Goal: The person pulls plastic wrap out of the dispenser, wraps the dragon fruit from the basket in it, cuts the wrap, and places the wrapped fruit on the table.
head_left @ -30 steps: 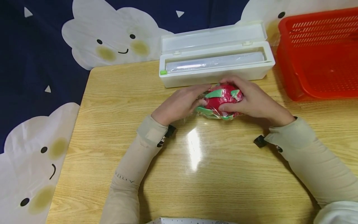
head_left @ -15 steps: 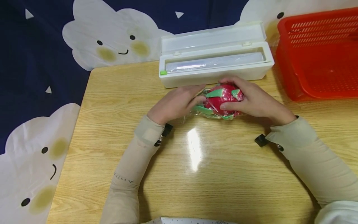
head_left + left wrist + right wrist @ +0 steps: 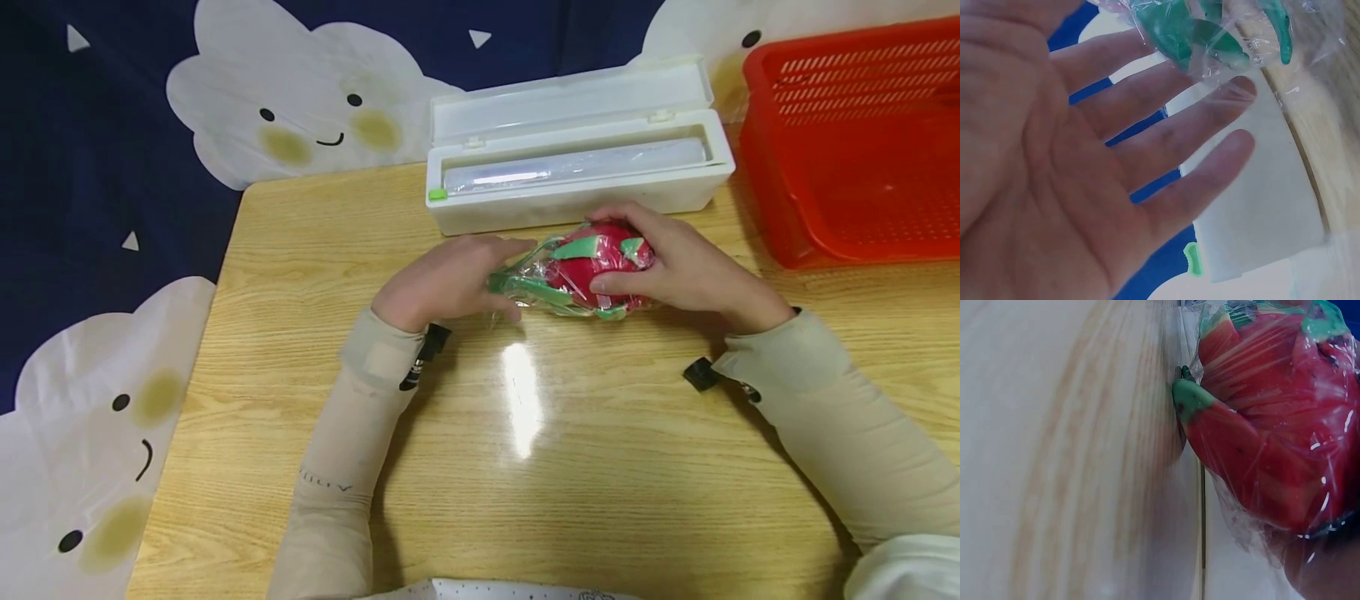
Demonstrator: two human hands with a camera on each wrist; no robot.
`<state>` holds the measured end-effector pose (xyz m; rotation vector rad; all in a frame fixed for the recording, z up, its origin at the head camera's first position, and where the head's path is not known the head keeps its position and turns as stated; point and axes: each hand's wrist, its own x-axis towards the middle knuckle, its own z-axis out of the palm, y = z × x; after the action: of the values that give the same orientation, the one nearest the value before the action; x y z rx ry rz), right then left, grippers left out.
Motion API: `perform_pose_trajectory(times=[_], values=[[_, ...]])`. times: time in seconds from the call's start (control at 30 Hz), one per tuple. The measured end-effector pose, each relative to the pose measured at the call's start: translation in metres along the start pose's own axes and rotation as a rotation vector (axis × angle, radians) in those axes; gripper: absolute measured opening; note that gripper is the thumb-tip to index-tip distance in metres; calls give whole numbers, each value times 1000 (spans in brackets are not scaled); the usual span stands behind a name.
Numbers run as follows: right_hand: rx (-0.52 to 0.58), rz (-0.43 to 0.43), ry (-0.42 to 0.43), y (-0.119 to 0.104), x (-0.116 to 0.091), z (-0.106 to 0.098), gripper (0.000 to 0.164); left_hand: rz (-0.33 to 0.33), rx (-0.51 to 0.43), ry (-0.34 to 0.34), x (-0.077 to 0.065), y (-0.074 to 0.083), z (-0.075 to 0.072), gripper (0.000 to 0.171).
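Observation:
A red dragon fruit (image 3: 585,271) with green leaf tips, wrapped in clear cling film, lies on the wooden table in the head view. My right hand (image 3: 686,271) grips its right end, thumb on the near side and fingers over the far side. At the leafy left end is my left hand (image 3: 446,279), thumb and fingers spread apart. The left wrist view shows straight fingers (image 3: 1179,134) right at the loose film around the green leaves (image 3: 1219,40). In the right wrist view, film stretches in creases over the fruit's red skin (image 3: 1272,431).
Behind the fruit stands a long white box (image 3: 540,212), lid raised, with a cling film roll (image 3: 577,165) inside and a green slider (image 3: 437,194) at its left end. A red plastic basket (image 3: 791,208) is at the right. A cloud-patterned cloth hangs behind the table.
My left hand has moved left, off the fruit's body to its leafy end, and its fingers have spread, uncovering more of the film. My right hand keeps its grip almost unmoved.

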<state>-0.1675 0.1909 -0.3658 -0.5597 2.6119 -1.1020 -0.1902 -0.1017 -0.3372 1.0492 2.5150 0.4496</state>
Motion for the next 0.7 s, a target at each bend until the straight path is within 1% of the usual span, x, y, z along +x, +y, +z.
perform_pose_trajectory(times=[0.07,0.13,0.2,0.3,0.4,0.53,0.6,0.7], values=[[3,1,0,0,0,0,74,-40,11,-34,-1,0,-1,94],[5,2,0,0,0,0,74,-82,24,-62,-2,1,-2,98],[10,4,0,0,-1,0,75,-121,36,-84,-2,2,-2,97],[15,4,1,1,0,0,75,-164,57,-105,-2,2,-2,91],[21,-1,4,2,0,1,74,-152,84,-101,0,2,-1,77],[25,2,6,2,0,1,74,-109,111,-57,2,1,2,56],[26,9,5,2,0,1,74,-102,111,-32,3,1,3,49],[30,9,4,1,1,1,74,-107,114,-11,4,2,4,44]])
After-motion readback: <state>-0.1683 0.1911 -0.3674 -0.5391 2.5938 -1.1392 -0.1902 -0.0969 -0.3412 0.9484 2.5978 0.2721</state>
